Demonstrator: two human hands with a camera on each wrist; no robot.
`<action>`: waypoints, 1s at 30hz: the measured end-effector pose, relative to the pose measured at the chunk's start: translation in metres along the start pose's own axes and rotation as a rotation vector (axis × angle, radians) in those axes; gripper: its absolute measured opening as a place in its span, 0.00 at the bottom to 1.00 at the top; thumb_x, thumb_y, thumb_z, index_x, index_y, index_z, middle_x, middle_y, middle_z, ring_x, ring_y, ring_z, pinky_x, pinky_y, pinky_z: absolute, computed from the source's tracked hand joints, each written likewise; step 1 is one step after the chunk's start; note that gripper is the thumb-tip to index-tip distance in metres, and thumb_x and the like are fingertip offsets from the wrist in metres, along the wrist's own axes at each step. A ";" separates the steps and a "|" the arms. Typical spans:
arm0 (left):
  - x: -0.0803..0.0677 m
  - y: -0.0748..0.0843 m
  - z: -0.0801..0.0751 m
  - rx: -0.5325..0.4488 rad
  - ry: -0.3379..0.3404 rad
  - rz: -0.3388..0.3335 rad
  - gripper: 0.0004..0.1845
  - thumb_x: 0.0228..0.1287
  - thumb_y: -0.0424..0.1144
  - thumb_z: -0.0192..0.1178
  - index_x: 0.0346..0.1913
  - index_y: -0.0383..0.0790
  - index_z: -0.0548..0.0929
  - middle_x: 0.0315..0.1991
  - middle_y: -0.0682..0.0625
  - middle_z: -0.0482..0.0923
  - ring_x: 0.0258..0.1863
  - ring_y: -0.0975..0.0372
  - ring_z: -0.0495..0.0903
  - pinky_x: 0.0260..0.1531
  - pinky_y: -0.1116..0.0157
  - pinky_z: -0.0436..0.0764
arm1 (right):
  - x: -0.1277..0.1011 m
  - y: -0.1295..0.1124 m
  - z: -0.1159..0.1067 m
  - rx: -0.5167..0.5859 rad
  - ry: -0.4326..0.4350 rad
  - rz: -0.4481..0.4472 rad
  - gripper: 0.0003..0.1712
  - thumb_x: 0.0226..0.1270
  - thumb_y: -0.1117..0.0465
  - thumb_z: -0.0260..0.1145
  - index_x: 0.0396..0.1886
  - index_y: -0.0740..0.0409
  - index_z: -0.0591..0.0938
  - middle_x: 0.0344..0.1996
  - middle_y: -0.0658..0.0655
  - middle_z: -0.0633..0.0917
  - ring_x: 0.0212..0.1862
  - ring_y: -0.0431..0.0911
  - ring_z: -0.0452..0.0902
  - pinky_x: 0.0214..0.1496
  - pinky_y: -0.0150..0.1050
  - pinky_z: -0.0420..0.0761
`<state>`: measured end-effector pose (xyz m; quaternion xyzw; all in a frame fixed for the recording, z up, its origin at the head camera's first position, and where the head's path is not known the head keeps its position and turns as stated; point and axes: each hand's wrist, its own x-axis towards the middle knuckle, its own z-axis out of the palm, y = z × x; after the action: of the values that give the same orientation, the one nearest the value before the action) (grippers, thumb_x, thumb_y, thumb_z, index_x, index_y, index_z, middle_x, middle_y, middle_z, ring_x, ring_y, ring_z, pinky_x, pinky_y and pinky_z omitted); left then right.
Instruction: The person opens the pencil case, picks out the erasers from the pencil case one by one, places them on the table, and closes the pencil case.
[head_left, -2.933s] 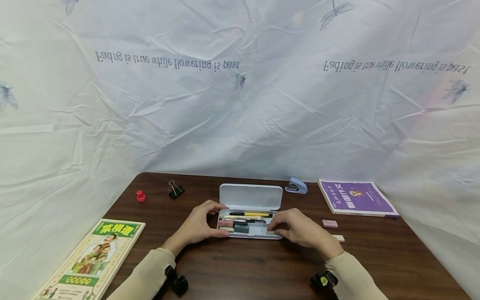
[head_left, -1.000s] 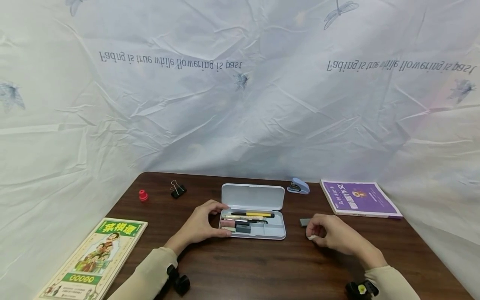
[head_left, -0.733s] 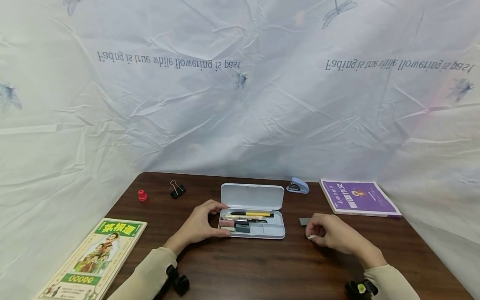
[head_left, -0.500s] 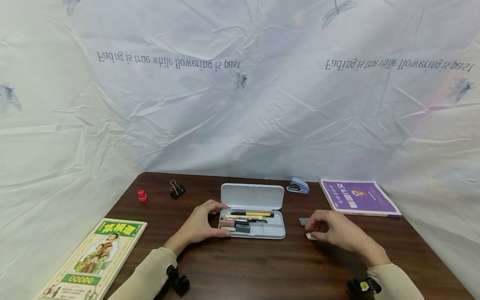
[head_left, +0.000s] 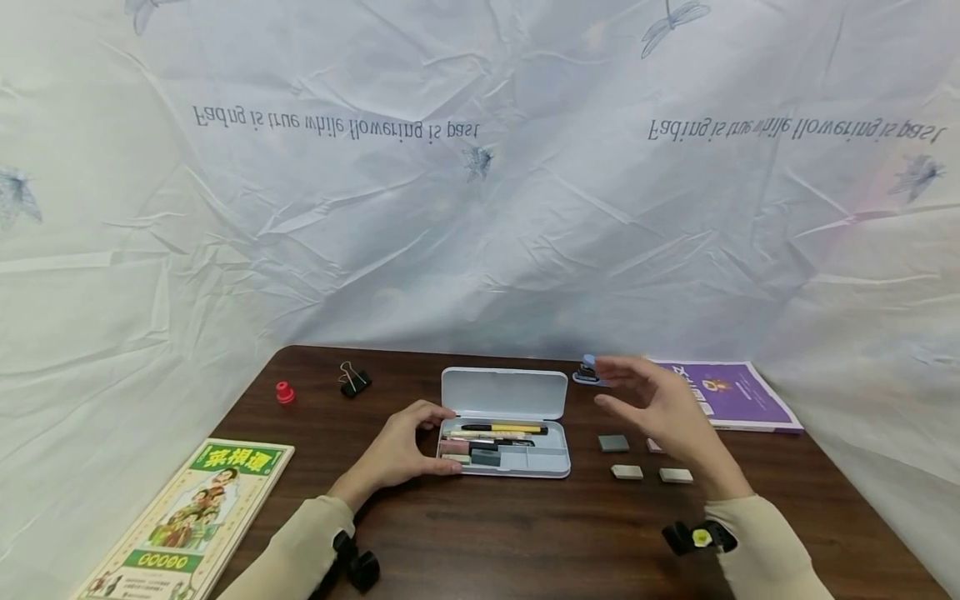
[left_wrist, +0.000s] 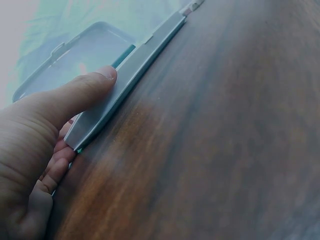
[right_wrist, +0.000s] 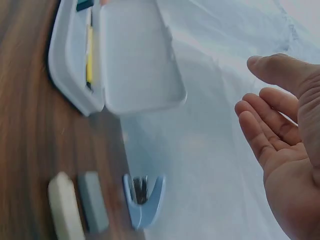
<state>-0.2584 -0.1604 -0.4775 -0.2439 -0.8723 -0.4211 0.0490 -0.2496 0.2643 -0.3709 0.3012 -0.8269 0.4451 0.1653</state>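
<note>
My left hand (head_left: 401,446) holds the left end of an open white pencil case (head_left: 551,463), thumb at the front edge and fingers at the back. In the left wrist view the thumb presses on the case's rim (left_wrist: 97,127). Inside lie a yellow-and-black pen (head_left: 506,428), several other pens, a dark eraser (head_left: 486,458) and a reddish one (head_left: 453,447). My right hand (head_left: 663,408) hovers with nothing in it, fingers spread from the thumb. Below it are a grey eraser (head_left: 612,443), two white erasers (head_left: 627,472) and a mostly hidden pink eraser (head_left: 654,446).
Behind the right hand are a blue stapler (head_left: 587,372), partly covered, and a purple book (head_left: 750,398). To the left sit a black binder clip (head_left: 355,382), a red cap-like piece (head_left: 284,392) and a green-and-cream book (head_left: 183,517). A white curtain (head_left: 480,250) encloses the table.
The right hand went from the case to the right, set a white eraser down near the grey one, then let go and rose toward the stapler. The left hand stayed on the case.
</note>
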 end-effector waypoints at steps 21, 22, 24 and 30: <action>-0.001 0.001 0.000 -0.002 0.007 0.002 0.42 0.52 0.61 0.88 0.68 0.51 0.86 0.61 0.57 0.84 0.59 0.60 0.82 0.65 0.53 0.83 | 0.053 -0.035 0.050 0.236 -0.023 -0.144 0.28 0.68 0.79 0.76 0.67 0.70 0.84 0.58 0.65 0.89 0.60 0.44 0.87 0.65 0.42 0.87; -0.001 0.000 0.000 0.002 0.008 0.007 0.42 0.52 0.61 0.88 0.68 0.50 0.86 0.61 0.57 0.84 0.59 0.60 0.83 0.65 0.53 0.83 | 0.054 -0.036 0.052 0.245 -0.027 -0.143 0.28 0.68 0.79 0.76 0.67 0.70 0.84 0.58 0.65 0.89 0.60 0.45 0.87 0.65 0.42 0.87; 0.000 0.000 0.000 0.014 0.013 0.017 0.42 0.52 0.61 0.89 0.68 0.50 0.87 0.60 0.57 0.84 0.59 0.60 0.83 0.64 0.54 0.84 | 0.057 -0.040 0.057 0.270 -0.039 -0.136 0.27 0.69 0.78 0.76 0.67 0.70 0.84 0.59 0.64 0.89 0.60 0.48 0.87 0.65 0.43 0.87; 0.000 -0.001 0.000 0.022 0.012 0.019 0.42 0.52 0.62 0.88 0.68 0.50 0.86 0.60 0.57 0.84 0.59 0.60 0.83 0.64 0.54 0.84 | 0.055 -0.039 0.080 0.253 -0.122 -0.068 0.24 0.73 0.73 0.77 0.66 0.64 0.85 0.58 0.63 0.89 0.58 0.56 0.88 0.64 0.47 0.88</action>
<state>-0.2588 -0.1605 -0.4783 -0.2489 -0.8742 -0.4125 0.0608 -0.2669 0.1618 -0.3600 0.3739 -0.7620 0.5209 0.0905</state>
